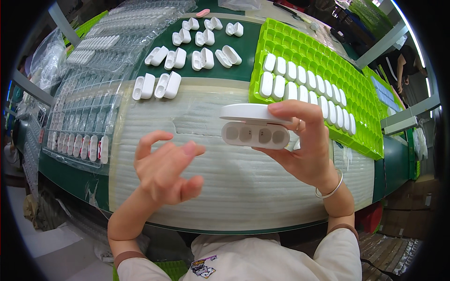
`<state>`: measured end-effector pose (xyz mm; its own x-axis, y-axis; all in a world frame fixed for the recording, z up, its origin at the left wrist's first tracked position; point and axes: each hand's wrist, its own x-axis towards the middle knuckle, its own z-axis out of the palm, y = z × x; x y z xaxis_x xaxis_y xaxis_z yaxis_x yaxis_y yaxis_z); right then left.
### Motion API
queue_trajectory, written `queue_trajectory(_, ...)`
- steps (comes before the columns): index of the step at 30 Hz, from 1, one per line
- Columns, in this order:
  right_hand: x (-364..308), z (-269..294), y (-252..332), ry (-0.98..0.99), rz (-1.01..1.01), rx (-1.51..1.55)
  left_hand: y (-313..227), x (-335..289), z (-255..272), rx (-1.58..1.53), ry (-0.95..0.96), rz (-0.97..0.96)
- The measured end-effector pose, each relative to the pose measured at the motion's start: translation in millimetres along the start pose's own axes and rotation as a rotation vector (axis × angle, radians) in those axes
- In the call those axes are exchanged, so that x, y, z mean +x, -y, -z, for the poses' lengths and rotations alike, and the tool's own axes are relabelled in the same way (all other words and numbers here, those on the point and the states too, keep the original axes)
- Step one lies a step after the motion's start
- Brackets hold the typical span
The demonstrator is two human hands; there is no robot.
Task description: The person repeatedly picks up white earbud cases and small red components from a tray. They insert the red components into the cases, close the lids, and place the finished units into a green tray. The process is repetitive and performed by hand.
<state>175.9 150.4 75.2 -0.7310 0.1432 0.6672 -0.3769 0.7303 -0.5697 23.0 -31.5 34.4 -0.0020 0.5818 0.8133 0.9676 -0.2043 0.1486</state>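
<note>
Raised over the padded mat, a white earbud charging case (255, 135) sits in my right hand (304, 145), its lid tipped open and its empty wells showing. The thumb and fingers grip it from the right end. My left hand (168, 171) hovers to the left of the case, fingers apart and partly curled, touching nothing. Farther off, several white cases with lids open, one of them a case (203, 59) near the middle, stand on the green tabletop (246, 35).
A lime green tray (318, 51) at the right holds rows of closed white cases. Clear plastic trays (84, 112) with small white parts line the left side. The padded white mat (225, 187) lies under my hands. A person (401, 65) is at the far right.
</note>
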Motion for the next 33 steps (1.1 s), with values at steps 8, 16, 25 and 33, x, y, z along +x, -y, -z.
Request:
queue_trajectory(8,0.0,-2.8,3.1,-0.005,0.005,0.058,-4.1,6.2,-7.8,0.053,-0.209,-0.129)
queue_trajectory(16,-4.2,-9.2,6.8,0.198,-0.124,0.032,-12.0,5.4,-12.1,0.226,0.03,-0.261)
queue_trajectory(25,-6.2,-10.5,2.4,0.163,-0.061,0.027,-2.0,0.3,5.5,0.251,-0.201,-0.054)
queue_trajectory(33,-5.7,-14.6,5.1,0.163,-0.097,0.031,-11.4,4.9,-15.6,0.317,-0.185,-0.126)
